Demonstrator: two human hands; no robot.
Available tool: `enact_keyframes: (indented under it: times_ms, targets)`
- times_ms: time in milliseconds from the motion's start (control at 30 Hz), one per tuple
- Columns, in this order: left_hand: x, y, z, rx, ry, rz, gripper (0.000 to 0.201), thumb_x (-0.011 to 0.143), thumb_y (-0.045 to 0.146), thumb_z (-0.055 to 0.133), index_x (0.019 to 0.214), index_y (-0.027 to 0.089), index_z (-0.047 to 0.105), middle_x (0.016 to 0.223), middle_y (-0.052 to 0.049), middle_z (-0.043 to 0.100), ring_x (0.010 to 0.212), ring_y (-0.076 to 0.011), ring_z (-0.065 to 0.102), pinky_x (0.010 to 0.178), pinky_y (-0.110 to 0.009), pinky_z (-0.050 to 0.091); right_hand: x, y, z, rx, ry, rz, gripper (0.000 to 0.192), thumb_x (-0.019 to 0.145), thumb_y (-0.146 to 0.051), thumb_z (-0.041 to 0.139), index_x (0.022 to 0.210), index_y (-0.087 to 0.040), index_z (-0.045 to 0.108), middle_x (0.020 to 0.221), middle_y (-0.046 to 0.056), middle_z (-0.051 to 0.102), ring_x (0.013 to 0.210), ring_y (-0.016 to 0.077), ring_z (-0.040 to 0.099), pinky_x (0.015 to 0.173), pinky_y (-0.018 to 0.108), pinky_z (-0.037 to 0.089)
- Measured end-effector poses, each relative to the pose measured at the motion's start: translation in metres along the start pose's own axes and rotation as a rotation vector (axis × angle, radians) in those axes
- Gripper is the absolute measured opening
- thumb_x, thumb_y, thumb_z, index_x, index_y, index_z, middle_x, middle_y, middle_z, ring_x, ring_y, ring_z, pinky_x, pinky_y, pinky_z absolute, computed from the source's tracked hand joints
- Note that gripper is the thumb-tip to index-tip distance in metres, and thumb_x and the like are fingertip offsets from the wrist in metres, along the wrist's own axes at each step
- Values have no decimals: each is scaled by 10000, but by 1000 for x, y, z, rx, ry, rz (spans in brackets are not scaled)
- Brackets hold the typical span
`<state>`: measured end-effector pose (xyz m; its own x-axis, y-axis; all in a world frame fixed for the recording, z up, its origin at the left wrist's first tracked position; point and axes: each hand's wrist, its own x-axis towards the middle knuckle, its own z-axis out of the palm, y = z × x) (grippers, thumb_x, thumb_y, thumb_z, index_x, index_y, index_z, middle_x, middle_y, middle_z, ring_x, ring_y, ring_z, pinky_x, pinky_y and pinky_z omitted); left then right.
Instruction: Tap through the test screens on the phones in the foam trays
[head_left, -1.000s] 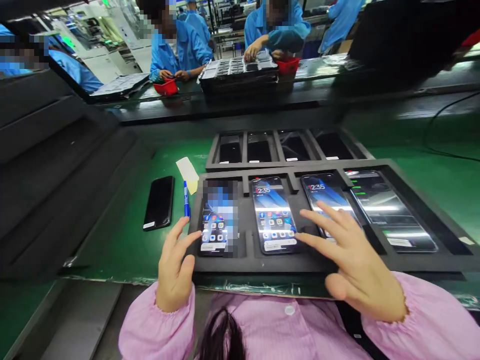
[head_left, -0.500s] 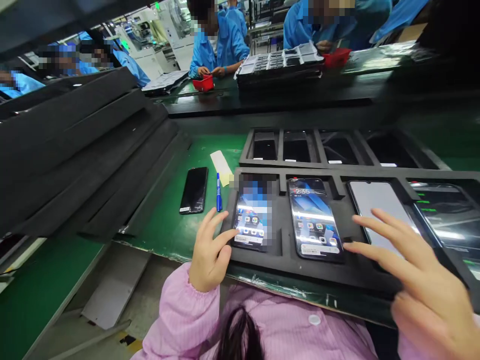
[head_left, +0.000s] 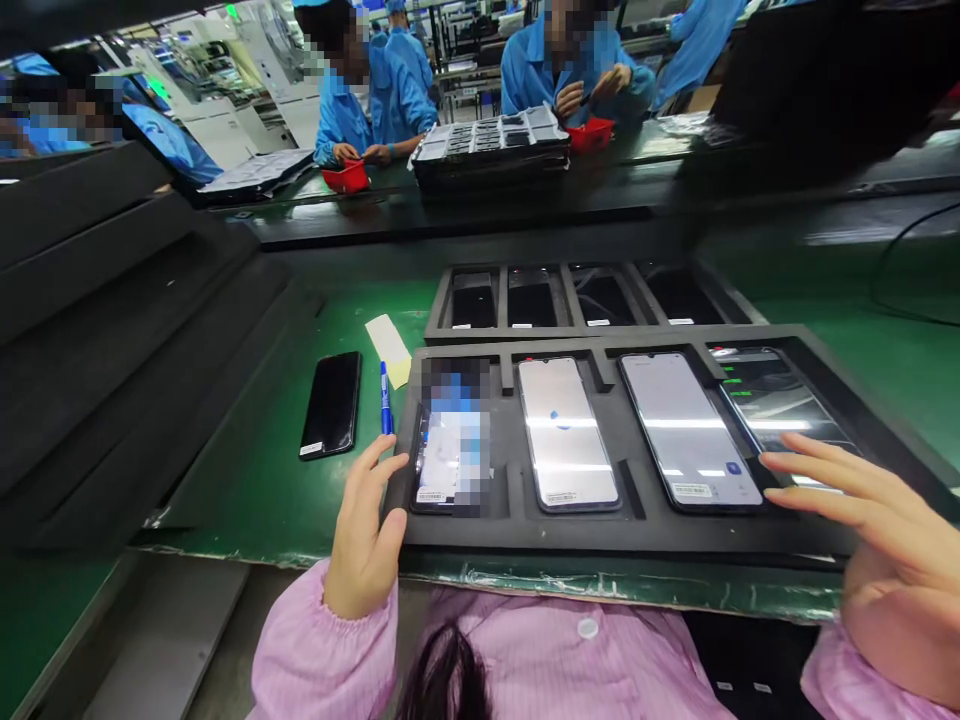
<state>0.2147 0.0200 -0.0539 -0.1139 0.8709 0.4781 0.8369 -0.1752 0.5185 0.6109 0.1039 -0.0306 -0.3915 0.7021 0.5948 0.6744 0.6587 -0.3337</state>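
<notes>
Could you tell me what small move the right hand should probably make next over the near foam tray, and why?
Probably lower the right hand onto the rightmost phone. Its open fingers hover over that screen, which shows dark with green lines, while the two middle phones show plain white; the left hand steadies the foam tray at its left edge.

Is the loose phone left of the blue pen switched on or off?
It looks off: the loose phone lies flat on the green mat with a black screen.

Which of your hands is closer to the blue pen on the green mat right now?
Left. The left hand rests on the foam tray's left edge, just below the blue pen. The right hand is far right, over the rightmost phone.
</notes>
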Motion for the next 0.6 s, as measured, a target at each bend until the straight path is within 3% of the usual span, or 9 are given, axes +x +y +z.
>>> enact_keyframes:
  times_ms: [100,267,433,600]
  targets:
    - [1,1,2,-16,2,4,367,898,297,349,1228,207,483,1349,-107,468,1245,-241,445,1019,-411,400,1,-2,3,149,22,-5,558,897,-576,164,1082,-281,601,1097,113,629,1180,325,521,1054,512,362]
    - [-6,-6,11,-117,84,-49,390,882,322,405,1249,208,475,1365,-108,456,1274,-257,422,1059,-438,366,0,2,8,82,-9,-10,537,912,-566,232,963,-219,639,1064,116,639,1168,326,526,1054,513,348]
    - [-8,-11,24,-331,241,-219,396,802,296,532,1180,181,508,1344,-138,473,1250,-305,464,1059,-480,385,-2,6,7,-57,96,67,613,927,-553,193,839,-220,700,1106,102,610,1187,331,494,1019,553,357]
    - [-1,-6,27,-372,352,-234,346,749,286,562,1076,174,570,1264,-130,548,1177,-323,533,1018,-521,429,0,11,6,-259,-67,122,742,880,-649,118,909,-223,726,1247,144,549,1254,420,386,928,699,311]
